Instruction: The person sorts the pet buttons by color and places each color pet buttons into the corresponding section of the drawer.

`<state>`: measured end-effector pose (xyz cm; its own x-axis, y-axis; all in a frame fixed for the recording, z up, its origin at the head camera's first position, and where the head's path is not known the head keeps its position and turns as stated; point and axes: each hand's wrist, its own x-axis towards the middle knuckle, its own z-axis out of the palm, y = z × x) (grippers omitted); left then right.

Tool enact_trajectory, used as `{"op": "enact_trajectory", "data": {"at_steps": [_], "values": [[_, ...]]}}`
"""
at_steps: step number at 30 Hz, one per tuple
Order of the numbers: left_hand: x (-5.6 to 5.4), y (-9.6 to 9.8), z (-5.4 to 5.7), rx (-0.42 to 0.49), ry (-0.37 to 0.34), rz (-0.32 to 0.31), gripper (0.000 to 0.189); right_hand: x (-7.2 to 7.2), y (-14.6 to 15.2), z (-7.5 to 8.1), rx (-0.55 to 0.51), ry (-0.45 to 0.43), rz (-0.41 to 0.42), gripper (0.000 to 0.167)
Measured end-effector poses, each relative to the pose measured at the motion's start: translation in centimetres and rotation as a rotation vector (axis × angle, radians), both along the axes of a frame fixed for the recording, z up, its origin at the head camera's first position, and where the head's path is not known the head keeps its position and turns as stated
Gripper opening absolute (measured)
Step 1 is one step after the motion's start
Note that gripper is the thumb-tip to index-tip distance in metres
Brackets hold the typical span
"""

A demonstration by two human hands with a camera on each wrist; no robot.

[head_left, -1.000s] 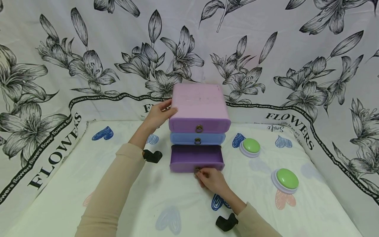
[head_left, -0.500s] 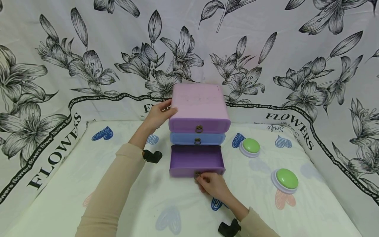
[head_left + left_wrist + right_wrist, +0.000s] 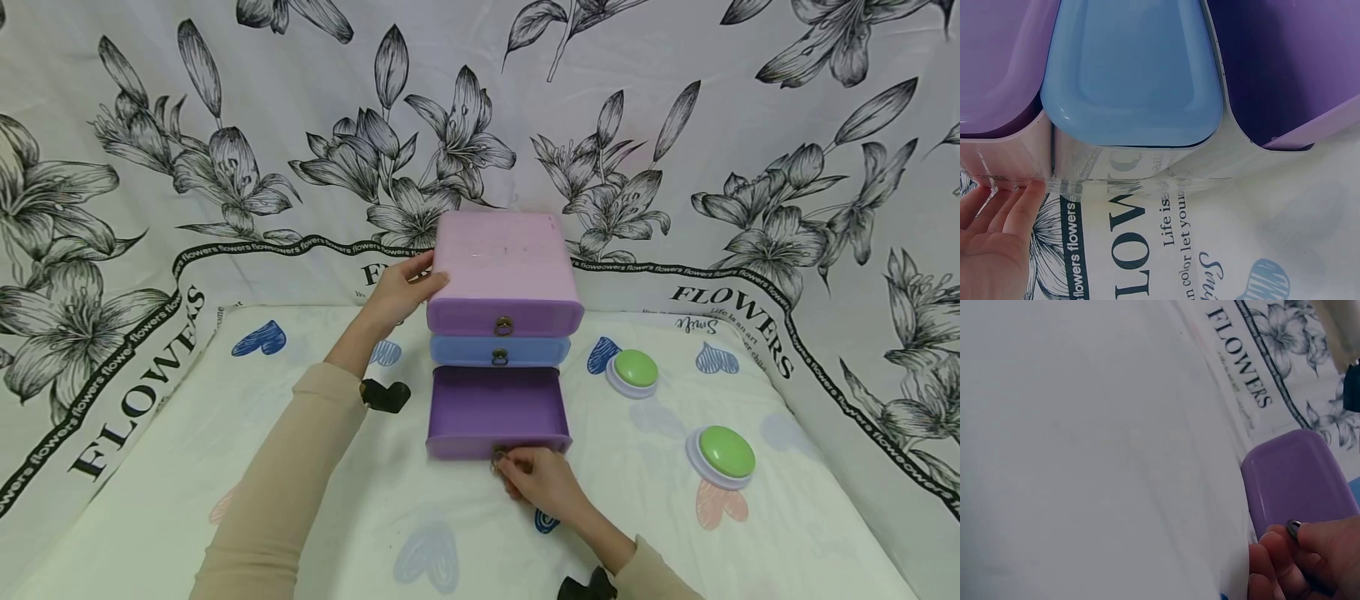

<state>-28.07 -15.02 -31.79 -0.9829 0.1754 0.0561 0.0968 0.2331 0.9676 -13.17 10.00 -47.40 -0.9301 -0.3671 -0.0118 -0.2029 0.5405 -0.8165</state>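
A small chest of drawers point(image 3: 506, 254) with a pink top stands at the middle in the head view. Its top drawer point(image 3: 465, 318) is purple and its middle drawer point(image 3: 457, 351) blue, both pushed in. The purple bottom drawer point(image 3: 495, 404) is pulled well out, and its inside is bare. My right hand point(image 3: 547, 482) pinches the bottom drawer's ring pull point(image 3: 1293, 529) between thumb and fingers. My left hand point(image 3: 405, 292) rests against the chest's upper left side, its fingers extended along the pink wall point(image 3: 1013, 156) in the left wrist view.
Two green push buttons point(image 3: 636, 368) on white bases sit on the heart-print cloth point(image 3: 337, 517) to the right, the nearer button point(image 3: 727, 452) closer to the front. A flower-print sheet point(image 3: 480, 125) hangs behind the chest.
My right hand has drawn the bottom drawer farther out toward me, so more of its inside shows. My left hand has stayed at the chest's side.
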Motion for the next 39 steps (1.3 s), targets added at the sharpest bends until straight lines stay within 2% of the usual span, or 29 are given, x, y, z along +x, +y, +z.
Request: {"op": "enact_trajectory", "data": {"at_steps": [5, 8, 12, 18, 21, 30, 39], "values": [[1.2, 0.3, 1.5, -0.004, -0.023, -0.013, 0.065, 0.5, 0.0, 0.0, -0.004, -0.014, 0.005, 0.032], [1.5, 0.4, 1.7, -0.015, -0.025, -0.013, 0.064, 0.7, 0.0, 0.0, -0.002, -0.016, 0.013, 0.031], [1.2, 0.3, 1.4, -0.005, -0.027, -0.011, 0.065, 1.1, 0.1, 0.1, -0.007, -0.018, 0.015, 0.029], [-0.1, -0.1, -0.1, 0.0, -0.013, -0.001, 0.066, 1.6, 0.1, 0.1, 0.003, -0.026, 0.007, 0.029], [-0.4, -0.1, -0.5, -0.01, 0.003, 0.003, 0.067, 1.8, 0.1, 0.0, 0.002, -0.038, -0.002, 0.029], [-0.3, -0.1, -0.4, -0.008, 0.004, 0.001, 0.067, 2.5, 0.2, 0.1, 0.01, 0.007, -0.008, 0.026], [-0.3, -0.1, -0.4, -0.012, 0.003, 0.002, 0.067, 3.0, 0.3, -0.2, -0.006, 0.006, 0.005, 0.023]]}}
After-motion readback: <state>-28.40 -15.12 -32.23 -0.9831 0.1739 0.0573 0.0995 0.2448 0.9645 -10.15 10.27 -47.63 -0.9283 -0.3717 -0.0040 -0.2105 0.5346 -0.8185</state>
